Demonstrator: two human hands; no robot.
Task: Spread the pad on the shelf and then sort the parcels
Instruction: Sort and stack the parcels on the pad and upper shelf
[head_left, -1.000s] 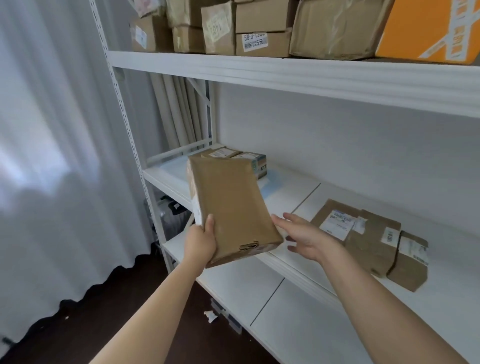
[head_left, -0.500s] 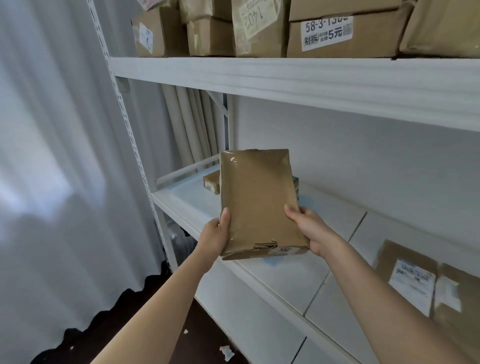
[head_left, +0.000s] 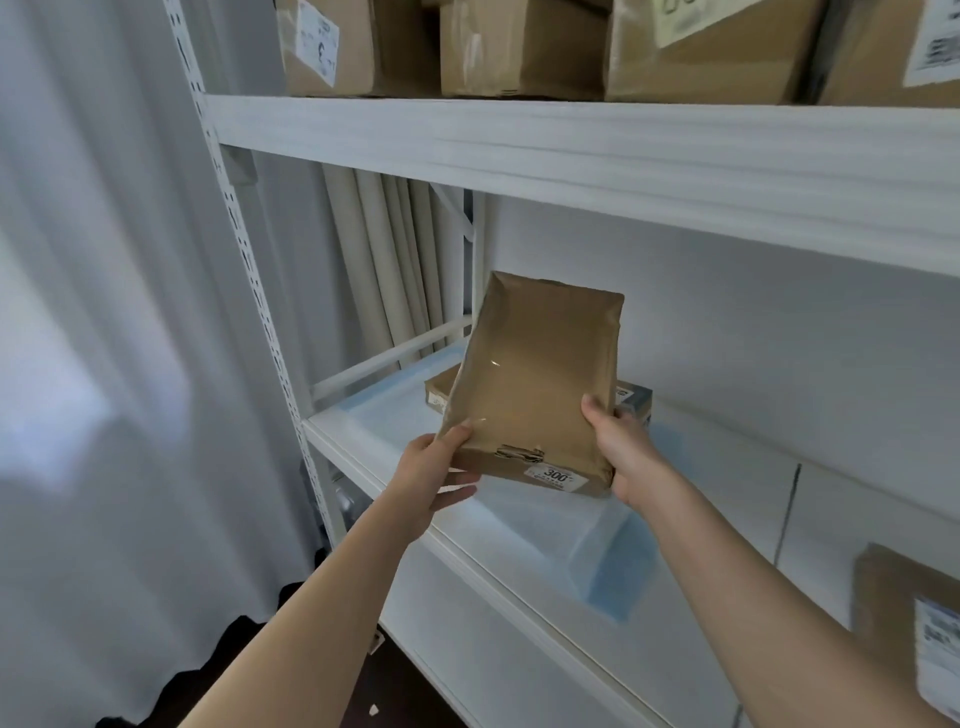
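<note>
Brown taped parcel (head_left: 535, 384), labelled "300", is gripped by left hand (head_left: 431, 475) and right hand (head_left: 626, 457); the stacked parcels (head_left: 635, 402) behind are mostly hidden.

Both hands on the brown parcel (head_left: 535, 379): left hand (head_left: 431, 475) gripping its near-left corner, right hand (head_left: 623, 452) its right edge, tilted above the blue pad (head_left: 597, 551) on the white shelf (head_left: 519, 571), boxes (head_left: 519, 47) overhead.

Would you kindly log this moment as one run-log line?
left hand: grips brown parcel | right hand: grips same parcel | parcel: above blue pad, middle shelf
</note>
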